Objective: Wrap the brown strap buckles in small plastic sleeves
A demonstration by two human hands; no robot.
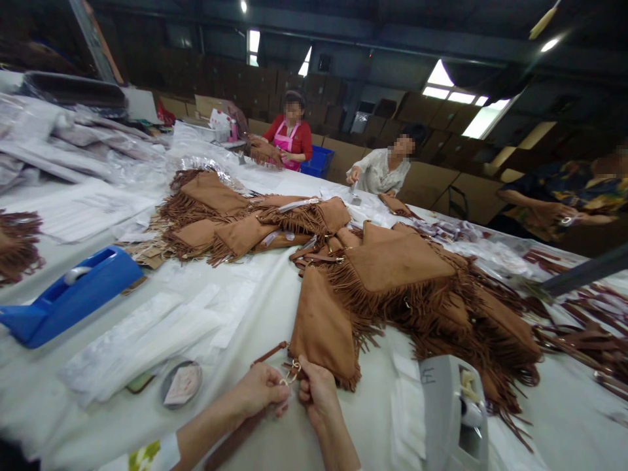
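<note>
A brown fringed bag (321,320) lies on the table in front of me, its near corner at my hands. My left hand (265,391) is closed in a pinch on a gold-coloured clasp (284,381), from which a brown strap (235,439) seems to run down toward me. Beside it, my right hand (318,387) is closed at the bag's corner, gripping a gold-coloured metal ring (295,366). Clasp and ring are close together; whether they are linked is too small to tell. A short brown strap piece (269,353) sticks out left of the bag.
More fringed bags (402,261) are heaped behind and to the right. A blue tape dispenser (73,297) stands left, a grey tape dispenser (454,412) right. White wrapping sheets (147,340) and a round dish (181,384) lie left. Several people (292,134) work across the table.
</note>
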